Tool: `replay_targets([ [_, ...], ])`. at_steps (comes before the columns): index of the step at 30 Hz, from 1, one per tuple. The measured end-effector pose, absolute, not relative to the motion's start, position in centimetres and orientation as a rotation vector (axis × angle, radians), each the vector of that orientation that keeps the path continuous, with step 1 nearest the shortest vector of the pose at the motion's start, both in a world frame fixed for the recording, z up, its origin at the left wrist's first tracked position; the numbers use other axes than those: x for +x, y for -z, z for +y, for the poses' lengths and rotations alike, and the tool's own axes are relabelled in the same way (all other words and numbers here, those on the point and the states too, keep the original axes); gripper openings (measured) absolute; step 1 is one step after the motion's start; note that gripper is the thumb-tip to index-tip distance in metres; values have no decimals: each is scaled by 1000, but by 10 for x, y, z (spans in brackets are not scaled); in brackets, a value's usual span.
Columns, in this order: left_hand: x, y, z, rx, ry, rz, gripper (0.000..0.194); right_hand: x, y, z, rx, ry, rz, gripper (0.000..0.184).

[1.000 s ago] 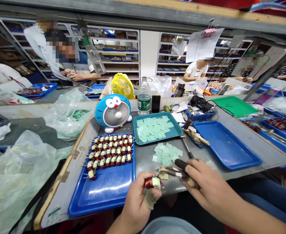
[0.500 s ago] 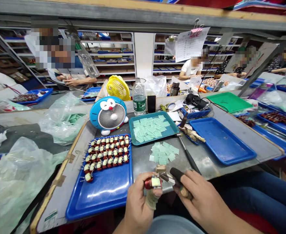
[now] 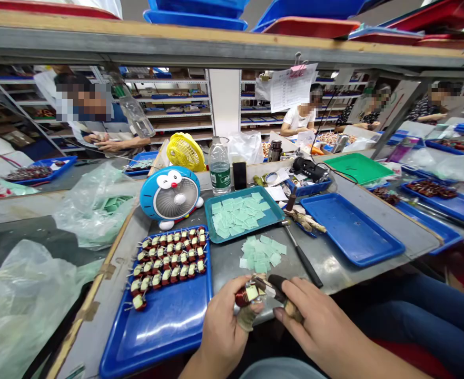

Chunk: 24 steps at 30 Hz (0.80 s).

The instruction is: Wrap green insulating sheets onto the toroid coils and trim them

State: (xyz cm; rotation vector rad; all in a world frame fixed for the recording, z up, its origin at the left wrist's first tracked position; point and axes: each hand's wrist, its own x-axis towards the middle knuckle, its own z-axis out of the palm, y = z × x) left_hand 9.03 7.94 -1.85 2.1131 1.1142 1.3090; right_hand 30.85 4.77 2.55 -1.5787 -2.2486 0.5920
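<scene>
Between the thumb and fingers of my left hand (image 3: 224,321) is a coil (image 3: 247,295) wound with red-brown wire, with a pale yellow block on it. A khaki cover wraps my left thumb. My right hand (image 3: 314,313) is closed around a metal tool that looks like pliers (image 3: 269,288), its tip against the coil's right side. Dark and tan coverings near my right fingertips hide much of its grip. Left of my hands, a blue tray (image 3: 163,326) bears rows of similar coils (image 3: 170,260). Loose pale green sheets (image 3: 262,254) lie just beyond my hands.
A teal tray (image 3: 211,234) of green pieces stands behind the loose sheets. Right of it are a black-handled hammer-like tool (image 3: 306,263) and another blue tray (image 3: 354,231). A blue cartoon fan (image 3: 170,195) and a water bottle (image 3: 219,171) stand behind. A shelf (image 3: 216,50) crosses overhead.
The head view has tilted up and shifted slightly, showing more of the trays overhead. The pliers-like tool sits closer in against the coil. Both hands keep their holds.
</scene>
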Motion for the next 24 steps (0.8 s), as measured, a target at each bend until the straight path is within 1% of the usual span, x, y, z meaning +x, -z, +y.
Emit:
replay_targets([
  [5, 88, 21, 81, 2202, -1371, 1111, 36, 303, -33, 48, -1610, -702, -2258, 13],
  [7, 88, 21, 80, 2223, -1394, 1108, 36, 302, -31, 47, -1596, -668, -2270, 11],
  [9, 89, 20, 78, 2204, -1412, 1109, 35, 301, -24, 46, -1575, -535, -2289, 12],
  [13, 96, 20, 69, 2020, -1434, 1238, 29, 299, -10, 47, -1605, -11, -2303, 25],
  [15, 100, 21, 67, 1960, -1436, 1285, 28, 299, -8, 47, -1641, 128, -2300, 24],
  [20, 99, 15, 70, 1997, -1348, 1123, 28, 306, -17, 38, -1627, -156, -2329, 15],
  [24, 93, 3, 71, 1783, -1176, 1056, 24, 311, -24, 38, -1643, -41, -2353, 12],
])
